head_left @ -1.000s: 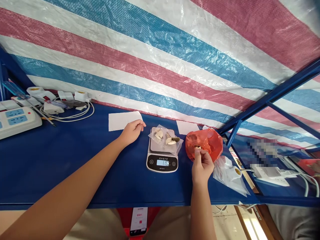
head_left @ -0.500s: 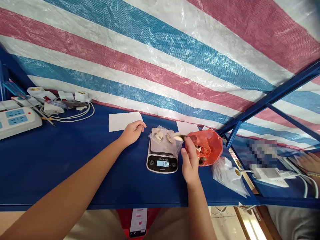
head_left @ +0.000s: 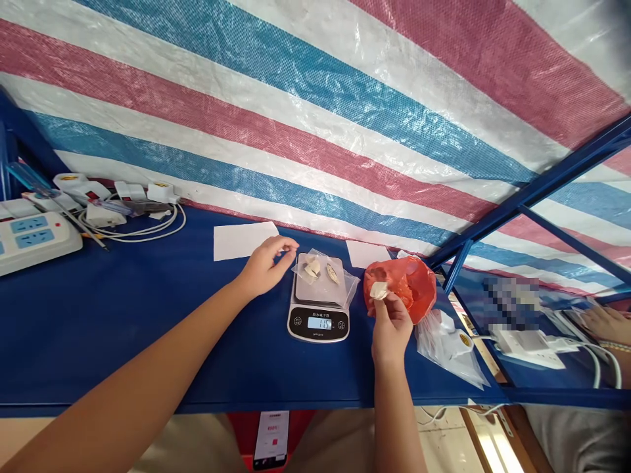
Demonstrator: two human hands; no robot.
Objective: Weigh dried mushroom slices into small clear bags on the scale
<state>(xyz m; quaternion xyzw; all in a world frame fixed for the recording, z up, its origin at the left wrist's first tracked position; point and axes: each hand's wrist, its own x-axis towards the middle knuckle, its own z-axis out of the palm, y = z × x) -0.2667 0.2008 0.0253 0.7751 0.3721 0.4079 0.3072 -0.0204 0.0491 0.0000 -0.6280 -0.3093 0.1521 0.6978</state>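
Note:
My right hand (head_left: 392, 325) pinches a pale, flat dried slice (head_left: 379, 290) between thumb and fingers, held up in front of an open red plastic bag (head_left: 419, 289). A kitchen scale (head_left: 318, 323) stands left of that hand, its display reading about 115, with any decimal point unclear. On its plate lies a clear plastic bag (head_left: 349, 289). A pale piece (head_left: 312, 268) and a dark-edged slice (head_left: 332, 274) rest there too. Beside the plate's left edge is my left hand (head_left: 269, 266), loosely curled, thumb and fingers apart, with nothing visible in it.
White paper sheets (head_left: 239, 242) lie at the back of the blue table (head_left: 221, 348). Power strips (head_left: 37, 240) and cables fill the left end. A clear bag (head_left: 451, 351) and white plug lie right. A phone (head_left: 271, 437) sits below the edge. Another person's hand (head_left: 608, 325) shows far right.
My right hand has moved right, from beside the scale plate to the red bag, turning the pale slice. My left hand has come slightly closer to the scale. The reading looks the same.

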